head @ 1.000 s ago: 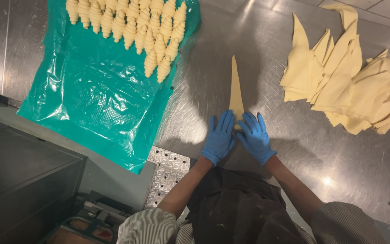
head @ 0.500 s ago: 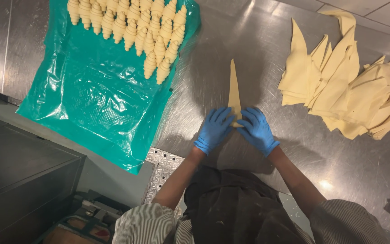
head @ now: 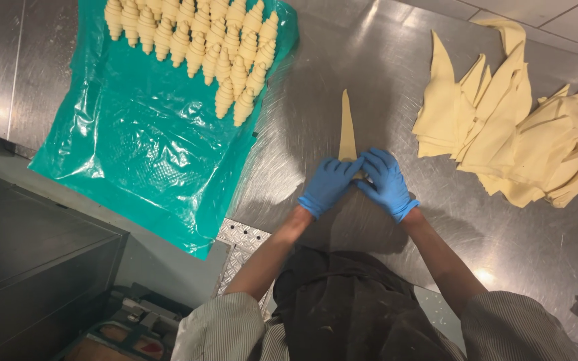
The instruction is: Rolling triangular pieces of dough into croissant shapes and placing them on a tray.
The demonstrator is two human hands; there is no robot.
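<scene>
Rows of shaped croissants [head: 199, 47] lie on green plastic sheeting [head: 135, 147] at the left of the steel table [head: 316, 87]. At centre, the blue-gloved left hand [head: 327, 185] and right hand [head: 386, 182] press flat, fingers spread, on the wide end of a dough triangle [head: 347, 130], its tip pointing away. Right of them sits a heap of cut dough triangles [head: 510, 127].

Rolled croissants [head: 202, 47] on green plastic sheet [head: 142, 154] — dough triangle pile [head: 510, 140] apart.

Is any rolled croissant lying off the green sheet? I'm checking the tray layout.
No: every rolled croissant lies on the green plastic sheet; the steel table holds only flat dough triangles.
</scene>
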